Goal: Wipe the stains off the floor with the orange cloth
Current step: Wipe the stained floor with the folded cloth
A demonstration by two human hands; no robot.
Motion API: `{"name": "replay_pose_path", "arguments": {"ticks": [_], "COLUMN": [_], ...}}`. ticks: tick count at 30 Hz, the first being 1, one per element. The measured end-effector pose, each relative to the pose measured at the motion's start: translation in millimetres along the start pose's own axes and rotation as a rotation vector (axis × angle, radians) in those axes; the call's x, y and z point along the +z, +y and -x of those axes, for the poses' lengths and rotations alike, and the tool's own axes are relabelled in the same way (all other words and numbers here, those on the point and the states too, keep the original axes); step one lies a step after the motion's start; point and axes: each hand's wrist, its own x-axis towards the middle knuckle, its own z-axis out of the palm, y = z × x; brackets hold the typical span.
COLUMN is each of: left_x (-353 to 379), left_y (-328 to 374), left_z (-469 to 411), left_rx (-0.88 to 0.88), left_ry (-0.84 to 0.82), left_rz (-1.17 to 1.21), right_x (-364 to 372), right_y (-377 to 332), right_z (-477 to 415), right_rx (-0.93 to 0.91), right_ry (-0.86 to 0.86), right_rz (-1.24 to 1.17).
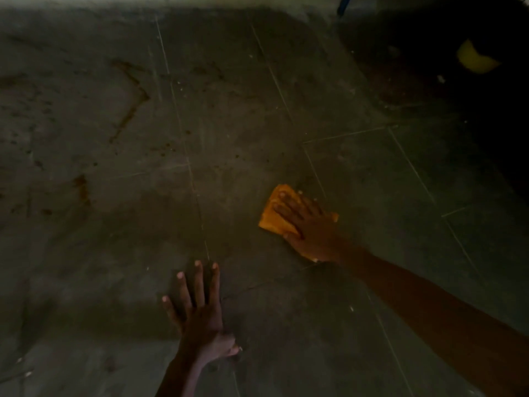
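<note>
A single wide-angle view from the person's head looks forward and steeply down onto the tiled floor [286,110]. It sits near enough for both hands to fill the lower half. The left hand [197,308] enters from the bottom edge near the middle, and the right hand [312,227] reaches in from the lower right corner. The floor's far edge meets a pale wall strip [171,0] along the top. The floor's far right corner is in darkness.
</note>
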Motion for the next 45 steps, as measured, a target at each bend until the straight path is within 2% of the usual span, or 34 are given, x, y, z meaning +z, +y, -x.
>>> {"name": "replay_pose_path", "arguments": {"ticks": [2,5,7,9,12,14,15,16,17,20,21,22,23,25,26,28,32,34,37,41,43,45], "left_x": [0.4,-0.7,-3.8,-5.5,-5.7,-3.1,-2.3,-0.2,1.1,4.6,7.7,10.0,10.6,11.2,10.8,11.0,15.7,15.4,16.9,55.5,90.0,117.7], "left_y": [-0.1,1.6,1.4,0.3,-1.2,-3.4,-3.8,-5.5,-5.6,-6.4,-6.5,-6.9,-7.6,-8.7,-8.3,-8.4,-11.1,-11.1,-17.7,-8.3,-4.1,-8.6], "left_z": [-2.0,-1.4,0.9,3.7,4.1,3.2,2.5,2.3,2.0,-0.5,-2.1,-2.6,-3.3,-3.8,-2.7,-3.1,-1.8,1.4,7.2,54.5,86.1,108.4], "left_rx": [-0.005,-0.005,0.0,0.012,0.031,0.05,0.057,0.059,0.066,0.081,0.083,0.084,0.09,0.086,0.083,0.09,0.102,0.131,0.145,0.166,0.142,0.102], "left_ry": [0.002,-0.007,-0.016,-0.013,-0.016,0.001,0.009,0.021,0.034,0.058,0.066,0.073,0.084,0.098,0.095,0.1,0.164,0.193,0.253,0.495,0.563,0.599], "left_rz": [-0.008,0.005,0.018,0.029,0.038,0.037,0.045,0.054,0.061,0.084,0.089,0.089,0.085,0.07,0.056,0.038,0.038,0.02,0.084,0.21,0.346,0.571], "right_x": [-1.7,-17.4,-21.3,-17.4,-2.3,6.2,4.5,3.7,4.6,4.4,4.1,3.3,-4.2,-6.0,-7.2,-3.1,22.8,29.1,29.4,16.3,9.5,-7.9], "right_y": [41.7,46.6,19.7,-18.6,-56.7,-41.7,-21.8,-4.1,15.8,21.8,4.5,-21.7,-53.5,-106.0,-121.6,-121.7,-89.6,-91.7,-95.6,-131.5,-151.0,-165.4], "right_z": [-17.6,-73.1,-101.1,-104.8,-54.0,-6.1,4.0,2.9,-6.6,-74.9,-96.0,-112.3,-119.9,-113.0,-93.8,-39.0,58.8,97.0,134.0,169.0,182.8,191.7], "right_rx": [0.187,0.626,0.717,0.574,0.072,-0.254,-0.327,-0.306,-0.167,0.515,0.666,0.733,0.697,0.374,0.187,0.039,0.325,0.313,0.149,0.256,0.26,0.323], "right_ry": [-0.042,0.049,0.085,0.08,0.033,0.02,0.03,0.067,0.086,0.105,0.129,0.124,0.071,0.003,0.006,0.047,0.056,0.035,-0.103,-0.119,-0.09,-0.051], "right_rz": [0.02,-0.201,-0.309,-0.231,-0.037,0.041,0.058,0.069,0.047,-0.253,-0.383,-0.514,-0.548,-0.361,-0.27,-0.155,-0.192,-0.134,-0.04,-0.058,-0.155,-0.453]}}
